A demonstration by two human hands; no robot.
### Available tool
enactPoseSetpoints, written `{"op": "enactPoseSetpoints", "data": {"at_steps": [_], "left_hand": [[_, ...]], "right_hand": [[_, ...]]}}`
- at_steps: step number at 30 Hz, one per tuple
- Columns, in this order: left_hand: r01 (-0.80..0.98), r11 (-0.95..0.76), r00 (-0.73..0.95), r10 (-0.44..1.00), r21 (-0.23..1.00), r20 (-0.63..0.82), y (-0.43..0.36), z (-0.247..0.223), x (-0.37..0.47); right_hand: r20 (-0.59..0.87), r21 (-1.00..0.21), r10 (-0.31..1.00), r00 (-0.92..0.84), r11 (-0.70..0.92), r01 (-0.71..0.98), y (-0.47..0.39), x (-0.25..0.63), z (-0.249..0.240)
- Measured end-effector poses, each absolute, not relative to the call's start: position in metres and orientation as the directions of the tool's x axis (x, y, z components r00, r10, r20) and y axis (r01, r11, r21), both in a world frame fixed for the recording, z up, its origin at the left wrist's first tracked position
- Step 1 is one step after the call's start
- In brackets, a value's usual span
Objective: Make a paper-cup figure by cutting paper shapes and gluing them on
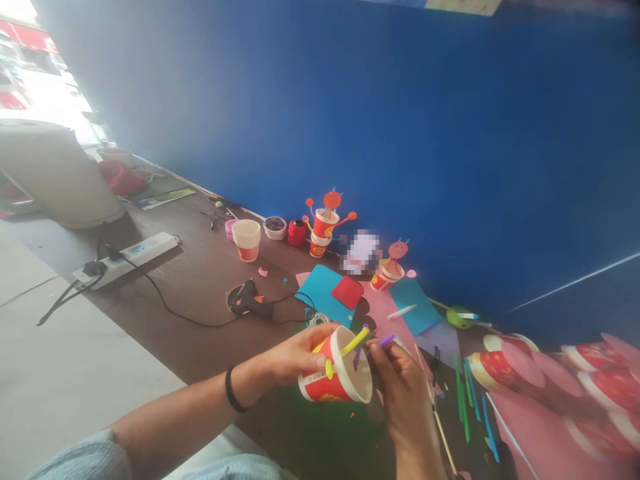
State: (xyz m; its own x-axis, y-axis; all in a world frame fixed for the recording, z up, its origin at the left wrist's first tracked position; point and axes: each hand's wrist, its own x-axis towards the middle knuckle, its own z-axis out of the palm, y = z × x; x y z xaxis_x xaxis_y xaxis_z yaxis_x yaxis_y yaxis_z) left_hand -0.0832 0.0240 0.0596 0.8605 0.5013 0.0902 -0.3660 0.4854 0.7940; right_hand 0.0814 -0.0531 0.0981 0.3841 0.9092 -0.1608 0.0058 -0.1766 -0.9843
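Observation:
My left hand (295, 357) is closed around a red and white paper cup (320, 387), tilted with its mouth to the right. A yellow straw (356, 341) passes through the cup's side, one end poking out by my thumb and the other beyond the rim. At the mouth of the cup, my right hand (407, 390) pinches a purple straw (387, 340). Another purple piece shows inside the cup; whether it belongs to the same straw I cannot tell. Beyond my hands stand paper-cup figures (326, 223) with round red paper heads and straw arms.
A black glue gun (250, 300) rests on a round dish, its cord running to a white power strip (135, 257). Stacked paper cups (247, 240) stand behind it. Blue paper (323, 290), green straws (460, 390) and more red cups (505, 363) lie around. A blue wall (400, 120) rises behind.

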Motion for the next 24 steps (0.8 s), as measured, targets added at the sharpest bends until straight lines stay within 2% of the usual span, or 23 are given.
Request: {"op": "enactPoseSetpoints", "data": {"at_steps": [3, 6, 10, 13, 19, 20, 22, 24], "left_hand": [[-0.352, 0.439, 0.856, 0.507, 0.827, 0.095, 0.029, 0.06, -0.088], [-0.325, 0.29, 0.83, 0.544, 0.9, 0.124, 0.033, 0.061, -0.092], [-0.29, 0.128, 0.809, 0.561, 0.948, 0.172, 0.035, 0.065, -0.094], [-0.277, 0.092, 0.818, 0.544, 0.957, 0.184, 0.034, 0.067, -0.095], [-0.334, 0.061, 0.804, 0.539, 0.94, 0.251, 0.031, 0.061, -0.095], [-0.357, -0.008, 0.774, 0.558, 0.934, 0.3, 0.031, 0.06, -0.095], [-0.374, -0.251, 0.684, 0.575, 0.893, 0.449, 0.031, 0.061, -0.095], [-0.323, -0.506, 0.613, 0.532, 0.8, 0.584, 0.032, 0.066, -0.097]], "right_hand": [[-0.145, -0.988, 0.931, 0.336, -0.154, 0.003, -0.053, 0.076, 0.096], [-0.151, -0.988, 0.949, 0.277, -0.148, -0.032, -0.052, 0.071, 0.094], [-0.182, -0.97, 0.946, 0.269, -0.217, 0.106, -0.052, 0.071, 0.094], [-0.203, -0.947, 0.936, 0.288, -0.262, 0.184, -0.051, 0.072, 0.096], [-0.171, -0.951, 0.926, 0.336, -0.244, 0.188, -0.047, 0.07, 0.088], [-0.157, -0.954, 0.925, 0.347, -0.233, 0.189, -0.046, 0.071, 0.085], [-0.135, -0.952, 0.921, 0.366, -0.223, 0.21, -0.045, 0.073, 0.078], [-0.132, -0.937, 0.913, 0.386, -0.242, 0.252, -0.044, 0.077, 0.075]]}}
